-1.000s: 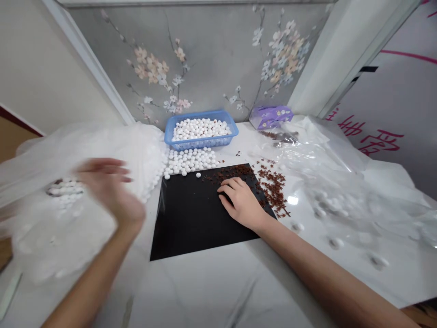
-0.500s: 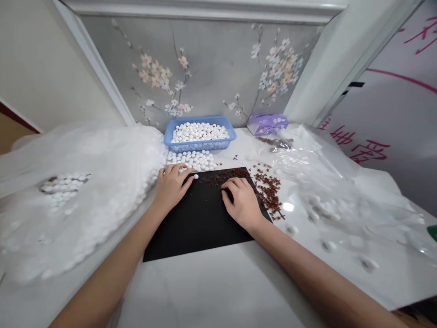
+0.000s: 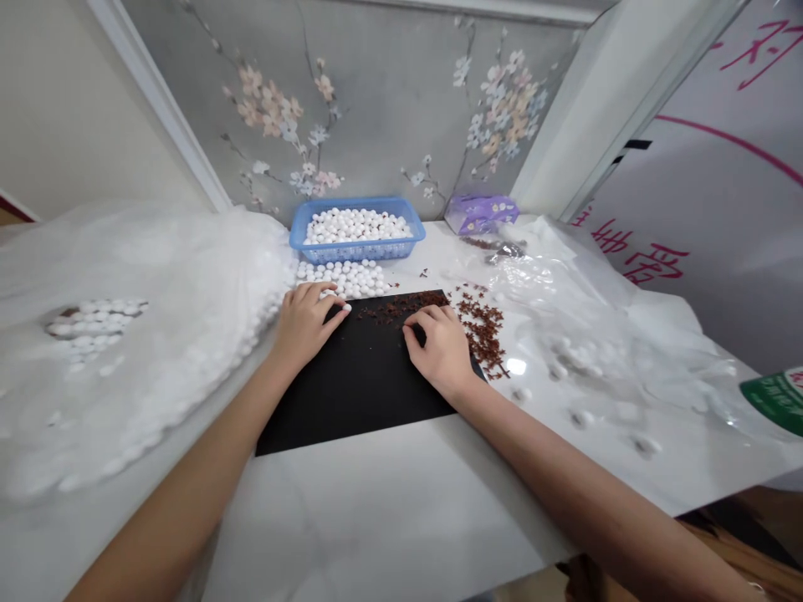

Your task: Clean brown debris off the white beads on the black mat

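Observation:
My left hand (image 3: 307,322) is closed in a pinch on a small white ball (image 3: 347,308), held between thumb and fingertips at the upper left edge of the black mat (image 3: 351,385). Beyond that hand lies a patch of loose white balls (image 3: 357,278). Over the mat's right side, my right hand (image 3: 437,341) has thumb and forefinger pressed together; whatever they hold is too small to make out. Small reddish-brown star-shaped pieces (image 3: 482,322) are scattered beside and beyond it, some on the mat's far edge.
A blue basket (image 3: 357,251) full of white balls stands against the flowered panel. Beside it is a purple packet (image 3: 482,215). A large clear bag of white balls (image 3: 156,334) fills the left side; crumpled clear plastic (image 3: 602,334) covers the right. A green label (image 3: 774,401) shows far right.
My left thumb and fingers have closed on the white ball, which lay by the thumb before. My right thumb and forefinger have come together. The camera view has shifted slightly.

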The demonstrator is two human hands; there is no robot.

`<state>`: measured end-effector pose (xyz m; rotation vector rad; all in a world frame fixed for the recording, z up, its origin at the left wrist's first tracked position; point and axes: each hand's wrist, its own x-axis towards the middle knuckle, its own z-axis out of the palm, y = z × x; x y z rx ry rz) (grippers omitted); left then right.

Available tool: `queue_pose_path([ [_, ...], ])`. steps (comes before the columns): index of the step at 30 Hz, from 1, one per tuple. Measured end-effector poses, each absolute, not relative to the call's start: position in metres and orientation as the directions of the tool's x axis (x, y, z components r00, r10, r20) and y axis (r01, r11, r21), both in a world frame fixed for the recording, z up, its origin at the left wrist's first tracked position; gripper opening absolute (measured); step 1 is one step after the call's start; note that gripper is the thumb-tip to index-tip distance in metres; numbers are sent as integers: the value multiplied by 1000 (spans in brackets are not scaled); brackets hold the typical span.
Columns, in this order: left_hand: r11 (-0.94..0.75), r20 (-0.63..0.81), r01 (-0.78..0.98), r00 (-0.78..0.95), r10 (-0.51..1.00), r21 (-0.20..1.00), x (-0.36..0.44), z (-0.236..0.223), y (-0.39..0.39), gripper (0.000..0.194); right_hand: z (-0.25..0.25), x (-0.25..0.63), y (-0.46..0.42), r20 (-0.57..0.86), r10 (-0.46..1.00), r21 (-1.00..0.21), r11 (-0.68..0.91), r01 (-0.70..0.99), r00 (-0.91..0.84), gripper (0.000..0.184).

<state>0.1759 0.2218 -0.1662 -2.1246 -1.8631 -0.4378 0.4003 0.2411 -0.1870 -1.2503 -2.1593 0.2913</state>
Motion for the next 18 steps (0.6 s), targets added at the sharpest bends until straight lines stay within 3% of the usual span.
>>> queue_pose_path([
  [11, -173, 455, 984, 130, 881, 53, 170, -166, 212, 24, -192, 399, 244, 483, 799, -522, 592, 614, -359, 11],
  [13, -207, 515, 975, 136, 846, 83, 178, -164, 209, 22, -188, 398, 243, 524, 771, -530, 627, 571, -361, 10],
  [16, -276, 646, 950, 118, 754, 149, 202, -162, 200, 18, -180, 397, 236, 579, 713, -543, 700, 464, -397, 24],
  [18, -373, 662, 924, 229, 714, 83, 216, -162, 195, 16, -178, 394, 232, 586, 694, -567, 720, 400, -417, 26],
])
